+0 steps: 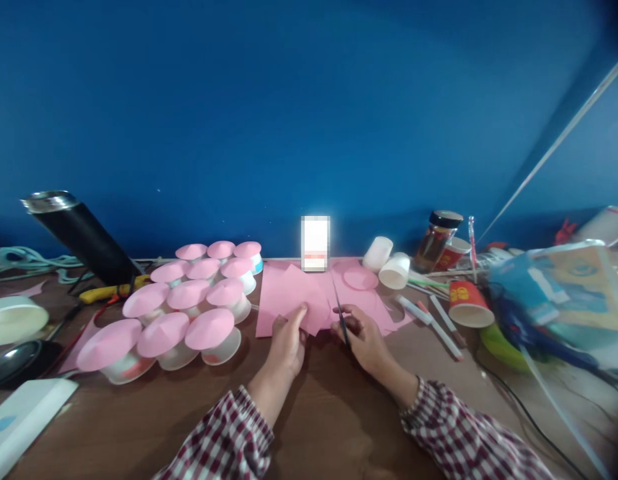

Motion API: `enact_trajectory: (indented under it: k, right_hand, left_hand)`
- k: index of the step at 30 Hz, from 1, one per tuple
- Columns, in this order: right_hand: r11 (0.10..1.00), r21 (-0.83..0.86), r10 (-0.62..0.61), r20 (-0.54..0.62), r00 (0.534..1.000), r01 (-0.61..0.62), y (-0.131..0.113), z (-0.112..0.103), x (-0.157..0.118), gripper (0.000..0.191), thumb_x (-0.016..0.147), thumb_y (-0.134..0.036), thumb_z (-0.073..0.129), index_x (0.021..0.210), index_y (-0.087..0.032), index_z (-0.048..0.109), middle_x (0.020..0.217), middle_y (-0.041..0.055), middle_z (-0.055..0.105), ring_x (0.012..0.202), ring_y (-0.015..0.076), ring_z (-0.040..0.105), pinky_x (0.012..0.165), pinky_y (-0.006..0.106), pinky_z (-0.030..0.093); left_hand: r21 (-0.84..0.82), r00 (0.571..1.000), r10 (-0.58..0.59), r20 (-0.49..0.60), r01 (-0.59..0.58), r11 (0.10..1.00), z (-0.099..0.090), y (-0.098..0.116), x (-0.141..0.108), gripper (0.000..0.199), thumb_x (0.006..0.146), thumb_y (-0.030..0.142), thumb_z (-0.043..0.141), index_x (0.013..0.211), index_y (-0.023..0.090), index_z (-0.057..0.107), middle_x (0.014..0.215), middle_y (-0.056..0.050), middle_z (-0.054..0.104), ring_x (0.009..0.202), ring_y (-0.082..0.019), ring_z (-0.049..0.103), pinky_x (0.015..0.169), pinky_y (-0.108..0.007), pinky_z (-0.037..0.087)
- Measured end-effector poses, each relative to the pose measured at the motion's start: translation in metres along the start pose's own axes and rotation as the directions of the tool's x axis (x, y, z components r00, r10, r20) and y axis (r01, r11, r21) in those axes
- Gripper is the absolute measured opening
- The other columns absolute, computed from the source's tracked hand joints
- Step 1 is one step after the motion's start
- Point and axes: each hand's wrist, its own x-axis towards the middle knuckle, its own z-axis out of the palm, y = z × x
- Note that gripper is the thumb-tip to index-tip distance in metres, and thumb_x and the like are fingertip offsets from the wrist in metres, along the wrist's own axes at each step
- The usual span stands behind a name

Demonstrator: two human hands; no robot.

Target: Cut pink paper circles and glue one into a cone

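Observation:
My left hand (pixel 289 341) is closed on a pink paper sheet (pixel 309 303), thumb on top, its fingers partly hidden beneath. Just to the right, my right hand (pixel 363 339) grips slim scissors (pixel 343 323) with a dark handle. Their narrow blade points away from me, close to the sheet's right edge; whether it touches the paper I cannot tell. Under and behind the hands lie more pink sheets (pixel 271 313). A pink paper disc (pixel 360 279) rests on them at the right.
On the left stand several paper cups topped with pink paper cones (pixel 163 333). A black flask (pixel 83 233) leans behind them. To the right are white cups (pixel 395 270), markers (pixel 439 327), a red cup (pixel 469 303), a jar (pixel 436 240) and a plastic bag (pixel 559 293).

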Motion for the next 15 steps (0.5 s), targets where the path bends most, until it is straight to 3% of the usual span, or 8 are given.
enact_trajectory:
  k: [4,8,11,15]
  right_hand:
    - [0.988,-0.078,-0.136,-0.001,0.991,0.135,-0.006,-0.005,0.002,0.031,0.077,-0.030,0.067,0.105,-0.017,0.066,0.083,0.0042,0.068,0.078,0.0188,0.063,0.068,0.028,0.050]
    - [0.980,-0.124,-0.152,0.021,0.988,0.153,-0.012,-0.015,0.001,0.035,0.075,-0.030,0.070,0.107,-0.016,0.065,0.092,0.0067,0.070,0.082,0.0208,0.064,0.070,0.030,0.051]
    - [0.969,-0.197,-0.144,0.045,0.989,0.150,-0.010,-0.021,-0.004,0.036,0.080,-0.032,0.065,0.111,-0.016,0.059,0.075,0.0025,0.068,0.066,0.0168,0.062,0.060,0.026,0.049]
    - [0.953,-0.288,-0.115,-0.063,0.991,0.092,-0.002,-0.026,-0.008,0.028,0.085,-0.034,0.059,0.108,-0.019,0.051,0.055,-0.0044,0.060,0.049,0.0144,0.057,0.050,0.023,0.044]
  left_hand:
    - [-0.106,0.999,-0.006,-0.046,0.001,0.994,0.000,0.001,0.002,0.017,0.068,0.018,0.073,0.078,0.013,0.060,0.068,-0.002,0.067,0.061,-0.013,0.063,0.056,-0.023,0.051]
    - [-0.156,0.997,0.004,-0.072,-0.015,0.988,0.000,0.003,0.004,0.008,0.073,0.013,0.068,0.078,0.013,0.062,0.071,-0.002,0.067,0.061,-0.011,0.063,0.056,-0.022,0.051]
    - [-0.188,0.997,0.017,-0.071,-0.030,0.982,0.000,0.004,0.005,0.006,0.074,0.010,0.066,0.076,0.013,0.061,0.068,-0.001,0.066,0.058,-0.010,0.062,0.054,-0.020,0.048]
    - [-0.233,0.999,0.026,-0.046,-0.036,0.972,0.000,0.005,0.004,0.010,0.072,0.008,0.067,0.074,0.014,0.059,0.064,0.001,0.065,0.057,-0.011,0.061,0.050,-0.020,0.046]
